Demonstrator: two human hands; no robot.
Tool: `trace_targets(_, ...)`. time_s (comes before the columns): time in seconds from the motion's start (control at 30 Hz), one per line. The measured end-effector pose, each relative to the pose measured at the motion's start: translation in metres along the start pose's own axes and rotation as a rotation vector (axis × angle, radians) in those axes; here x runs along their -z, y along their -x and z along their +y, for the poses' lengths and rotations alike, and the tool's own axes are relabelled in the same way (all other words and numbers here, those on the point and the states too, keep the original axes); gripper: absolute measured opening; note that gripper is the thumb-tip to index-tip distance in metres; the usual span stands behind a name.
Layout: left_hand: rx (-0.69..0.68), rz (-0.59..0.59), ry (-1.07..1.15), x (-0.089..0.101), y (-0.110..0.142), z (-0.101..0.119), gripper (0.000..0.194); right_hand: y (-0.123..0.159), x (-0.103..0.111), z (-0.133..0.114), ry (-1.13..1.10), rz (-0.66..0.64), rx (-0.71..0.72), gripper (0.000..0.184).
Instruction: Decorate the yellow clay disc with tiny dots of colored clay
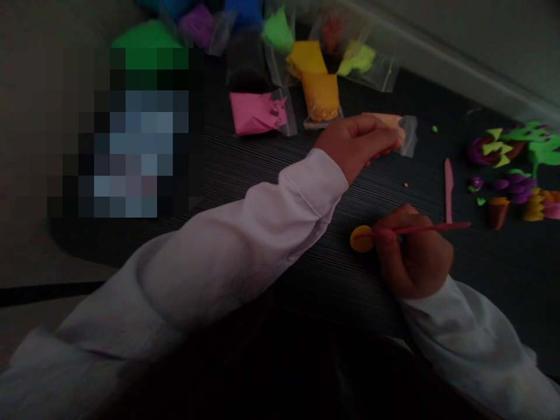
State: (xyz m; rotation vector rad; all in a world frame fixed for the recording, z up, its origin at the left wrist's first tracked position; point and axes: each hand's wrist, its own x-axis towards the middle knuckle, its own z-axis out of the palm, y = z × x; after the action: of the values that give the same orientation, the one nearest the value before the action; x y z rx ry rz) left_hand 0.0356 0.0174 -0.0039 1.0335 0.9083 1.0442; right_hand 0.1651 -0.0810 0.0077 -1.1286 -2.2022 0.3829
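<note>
My left hand (361, 143) reaches over a bag of peach clay (387, 121), its thumb and fingers pinched together on the peach clay at the bag's mouth. Part of that bag is hidden under the hand. My right hand (413, 254) grips a thin pink modelling tool (452, 227) lying across its fingers. The tool's left end rests over a flat round yellow clay disc (361, 239) on the table. Between the two hands lies a tiny peach crumb (405, 185).
A pink clay knife (448, 189) lies right of centre. Farther right are purple clay balls (520, 185), a brown clay pot (497, 212) and green clay pieces (545, 153). Bags of pink clay (254, 114) and yellow clay (321, 96) sit behind. A blurred patch covers the left.
</note>
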Motion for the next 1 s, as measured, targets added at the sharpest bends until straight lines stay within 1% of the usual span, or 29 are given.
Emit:
trace_targets(0.07, -0.014, -0.001, 0.005, -0.0002, 0.0004, 0.0004, 0.016, 0.0005, -0.0003, 0.0012, -0.022, 0.013, 0.001, 0.008)
trace_targets(0.2, 0.015, 0.014, -0.037, -0.0009, 0.0013, 0.0023, 0.018, 0.0014, -0.0008, 0.0013, -0.042, 0.035, -0.031, 0.008)
trace_targets(0.3, 0.018, 0.017, -0.059, -0.0012, 0.0017, 0.003, 0.018, 0.0014, -0.0004, -0.0004, -0.016, 0.024, -0.042, 0.007)
trace_targets(0.4, -0.017, 0.007, -0.035, -0.0011, 0.002, 0.0021, 0.018, 0.0, 0.0001, -0.0019, 0.018, 0.011, -0.025, 0.007)
trace_targets(0.53, -0.076, -0.008, -0.017, -0.0013, 0.0024, 0.0012, 0.017, -0.0022, 0.0002, -0.0024, 0.002, -0.002, 0.015, 0.008)
trace_targets(0.63, -0.073, -0.007, -0.028, -0.0018, 0.0027, 0.0023, 0.016, -0.0008, -0.0008, -0.0008, 0.014, -0.031, 0.022, 0.008)
trace_targets(0.67, -0.069, -0.01, -0.032, -0.0019, 0.0027, 0.0028, 0.017, 0.0005, -0.0014, 0.0003, -0.004, -0.02, 0.016, 0.008)
trace_targets(0.8, -0.048, -0.012, -0.039, -0.002, 0.0027, 0.0044, 0.015, 0.0044, -0.0034, 0.0044, -0.122, 0.108, -0.039, 0.01)
trace_targets(0.83, -0.045, -0.009, -0.041, -0.002, 0.0028, 0.0047, 0.015, 0.004, -0.0035, 0.0046, -0.125, 0.095, -0.026, 0.011)
trace_targets(0.93, -0.045, -0.005, -0.044, -0.0022, 0.0035, 0.0056, 0.016, -0.0001, -0.0023, 0.0026, -0.079, -0.021, 0.067, 0.013)
trace_targets(1.0, -0.044, -0.01, -0.042, -0.0024, 0.0039, 0.0062, 0.016, -0.0019, -0.001, 0.0013, -0.024, -0.054, 0.087, 0.014)
